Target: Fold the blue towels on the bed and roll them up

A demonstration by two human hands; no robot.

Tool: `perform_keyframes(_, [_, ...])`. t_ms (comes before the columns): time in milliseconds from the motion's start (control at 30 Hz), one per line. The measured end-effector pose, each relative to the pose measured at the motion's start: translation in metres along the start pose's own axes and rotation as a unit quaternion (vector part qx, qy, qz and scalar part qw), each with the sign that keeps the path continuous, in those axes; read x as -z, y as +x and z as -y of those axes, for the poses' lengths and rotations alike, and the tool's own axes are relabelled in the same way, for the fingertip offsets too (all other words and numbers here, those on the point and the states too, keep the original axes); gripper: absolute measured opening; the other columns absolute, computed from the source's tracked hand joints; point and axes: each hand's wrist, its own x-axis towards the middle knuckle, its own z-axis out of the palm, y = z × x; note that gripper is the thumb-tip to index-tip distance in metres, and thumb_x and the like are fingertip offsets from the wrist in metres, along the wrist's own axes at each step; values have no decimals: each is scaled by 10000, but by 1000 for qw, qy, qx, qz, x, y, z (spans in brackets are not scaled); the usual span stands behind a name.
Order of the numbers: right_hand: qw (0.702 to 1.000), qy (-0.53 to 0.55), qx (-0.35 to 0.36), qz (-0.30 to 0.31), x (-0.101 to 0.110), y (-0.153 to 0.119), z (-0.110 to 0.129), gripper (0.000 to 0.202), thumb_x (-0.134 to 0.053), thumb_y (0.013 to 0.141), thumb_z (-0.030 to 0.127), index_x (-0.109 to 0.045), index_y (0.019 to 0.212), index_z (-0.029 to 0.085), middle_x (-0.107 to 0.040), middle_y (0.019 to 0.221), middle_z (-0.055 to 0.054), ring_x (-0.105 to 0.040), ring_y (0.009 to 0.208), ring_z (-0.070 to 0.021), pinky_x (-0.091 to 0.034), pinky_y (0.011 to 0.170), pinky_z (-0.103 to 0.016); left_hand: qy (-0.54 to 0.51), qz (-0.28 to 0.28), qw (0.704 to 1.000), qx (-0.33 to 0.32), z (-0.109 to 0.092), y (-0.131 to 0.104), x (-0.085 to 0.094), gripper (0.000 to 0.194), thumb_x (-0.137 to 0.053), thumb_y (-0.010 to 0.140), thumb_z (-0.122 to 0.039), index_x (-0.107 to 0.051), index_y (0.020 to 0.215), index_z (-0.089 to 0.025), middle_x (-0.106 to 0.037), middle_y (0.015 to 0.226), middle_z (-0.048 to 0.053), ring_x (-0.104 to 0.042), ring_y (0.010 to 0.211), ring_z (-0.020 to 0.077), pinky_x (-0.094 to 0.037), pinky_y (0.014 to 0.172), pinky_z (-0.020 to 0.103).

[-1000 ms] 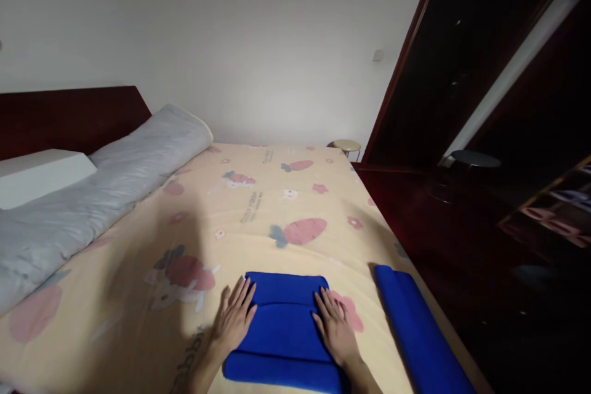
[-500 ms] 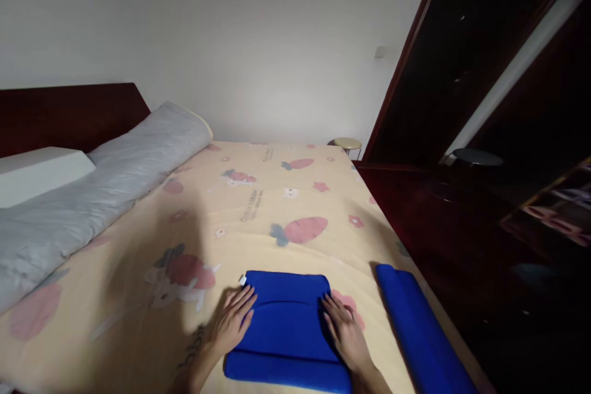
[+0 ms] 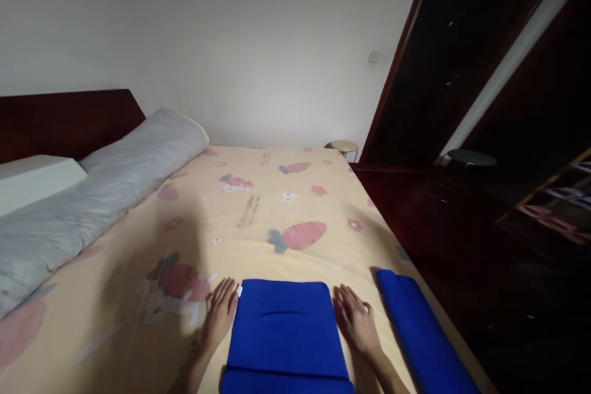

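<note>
A folded blue cloth item, perhaps a garment, lies flat on the bed in front of me, with a small white tag at its upper left corner. Along its left side rests my left hand, fingers stretched out beside the tag and holding nothing. My right hand is at the opposite side, its fingers extended near the right edge. Whether either hand touches the cloth is hard to see. A second blue cloth item, folded into a long narrow shape, lies to the right by the bed's edge.
The bed sheet is cream with carrots and rabbits. A long grey rolled quilt or bolster and a white block lie by the dark headboard. Stools and dark doors stand beyond the right edge.
Both hands have come off the blue cloth and moved apart to its left and right sides. The view has shifted slightly, so the cloth sits lower in the picture.
</note>
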Motion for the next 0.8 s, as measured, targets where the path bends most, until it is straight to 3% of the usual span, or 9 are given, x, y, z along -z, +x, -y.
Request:
perform_keyframes(100, [996,55,-44,-50,-3,12,13,483,-309,974,509,-616,1244,252,-617,1313,-102,-548,1213,-269,-415,981,-467,-31,-39,998,43,-13,11,2,371,-400,960,-342,-618,1247,-254,-670,1265,97,-579,1206,252,-452,985,440])
perform_keyframes(300, [991,96,-34,-87,-32,39,30,456,-312,964,448,-689,1085,221,-690,1054,-113,-625,985,-263,-485,876,-409,-49,21,994,94,-51,38,5,186,-549,840,-160,-669,960,-237,-687,1150,78,-588,1132,277,-443,921,462])
perform_keyframes(400, [991,94,-23,-91,-37,41,25,463,-288,967,404,-695,1060,206,-691,995,-124,-628,918,-262,-489,853,-401,-55,36,993,96,-50,48,10,143,-588,779,-104,-631,824,-232,-689,990,36,-615,1013,242,-450,859,407])
perform_keyframes(533, [992,86,-22,-91,-36,41,17,443,-310,967,403,-673,1086,179,-682,917,-121,-625,854,-254,-496,790,-379,-69,62,993,78,-40,59,16,114,-614,775,-114,-603,780,-227,-655,904,2,-622,922,185,-448,846,344])
perform_keyframes(667, [994,72,-12,-78,-35,42,12,409,-333,954,376,-670,1082,182,-691,989,-122,-626,933,-263,-484,835,-391,-71,89,991,67,-38,66,20,128,-636,756,-99,-601,769,-221,-643,936,-3,-622,895,156,-450,826,303])
perform_keyframes(800, [997,57,-2,-57,-32,44,11,387,-329,943,333,-671,1058,194,-704,1015,-110,-634,952,-254,-475,845,-383,-44,109,991,66,-42,66,22,117,-655,755,-114,-625,780,-224,-644,985,16,-600,985,203,-417,879,368])
